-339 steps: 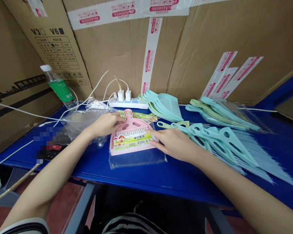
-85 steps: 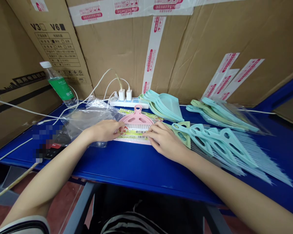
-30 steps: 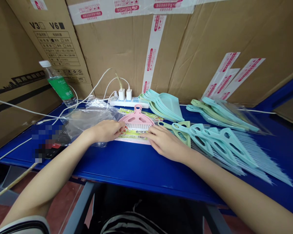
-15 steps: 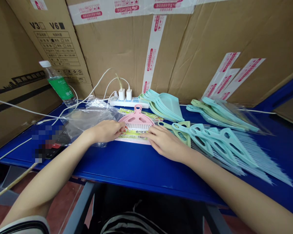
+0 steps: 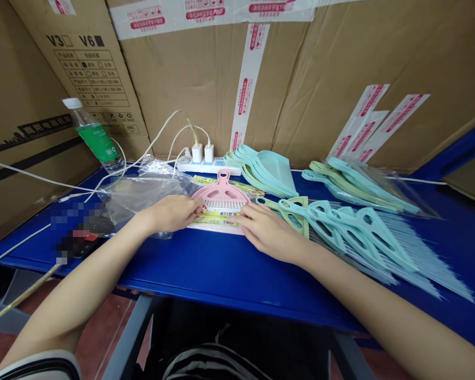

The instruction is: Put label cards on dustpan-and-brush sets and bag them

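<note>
A pink brush and dustpan set [image 5: 222, 191] with white bristles lies on the blue table, its handle pointing away from me. Across its lower part is a yellow-green printed card [image 5: 217, 215]. My left hand [image 5: 177, 212] grips the left edge of the set, fingers bent together. At the right edge, my right hand [image 5: 266, 228] has its thumb and fingers closed on the set and card. Clear plastic bags [image 5: 142, 192] lie beside my left hand. Green and blue brushes [image 5: 320, 224] lie to the right of my right hand.
Blue and green dustpans [image 5: 275, 169] stand stacked behind. More dustpans in clear plastic [image 5: 352, 184] lie at the back right. A power strip [image 5: 221, 168] with chargers, white cables and a tilted water bottle [image 5: 98, 142] are at the back left. Cardboard [image 5: 190, 79] walls the rear.
</note>
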A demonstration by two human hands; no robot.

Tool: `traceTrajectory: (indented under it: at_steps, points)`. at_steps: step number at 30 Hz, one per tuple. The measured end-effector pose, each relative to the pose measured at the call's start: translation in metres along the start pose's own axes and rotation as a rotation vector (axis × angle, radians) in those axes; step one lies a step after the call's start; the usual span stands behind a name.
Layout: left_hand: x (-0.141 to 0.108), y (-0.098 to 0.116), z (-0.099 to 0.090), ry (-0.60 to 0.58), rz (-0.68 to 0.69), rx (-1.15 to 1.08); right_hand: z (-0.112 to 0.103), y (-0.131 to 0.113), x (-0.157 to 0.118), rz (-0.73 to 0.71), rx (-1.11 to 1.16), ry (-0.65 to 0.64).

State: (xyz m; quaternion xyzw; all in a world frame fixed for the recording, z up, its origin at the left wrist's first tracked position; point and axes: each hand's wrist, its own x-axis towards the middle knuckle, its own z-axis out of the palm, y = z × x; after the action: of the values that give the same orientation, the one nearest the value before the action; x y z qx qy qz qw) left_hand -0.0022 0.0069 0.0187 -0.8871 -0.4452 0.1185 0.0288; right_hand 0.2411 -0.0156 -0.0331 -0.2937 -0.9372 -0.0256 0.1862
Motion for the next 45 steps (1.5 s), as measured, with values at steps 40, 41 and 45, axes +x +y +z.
traceTrajectory:
  at_steps: [40,41,45]
  points:
    - [-0.0011,0.0067,-0.0051,-0.034,-0.023,0.042,-0.0011,-0.0004,0.0000,0.002,-0.005,-0.029]
    - [-0.0012,0.0069,-0.0054,-0.036,-0.023,0.043,-0.0014,-0.0005,0.0000,0.004,-0.005,-0.030]
    - [-0.0014,0.0061,-0.0042,-0.007,-0.007,0.037,-0.0021,-0.0007,0.0001,0.005,-0.006,-0.038]
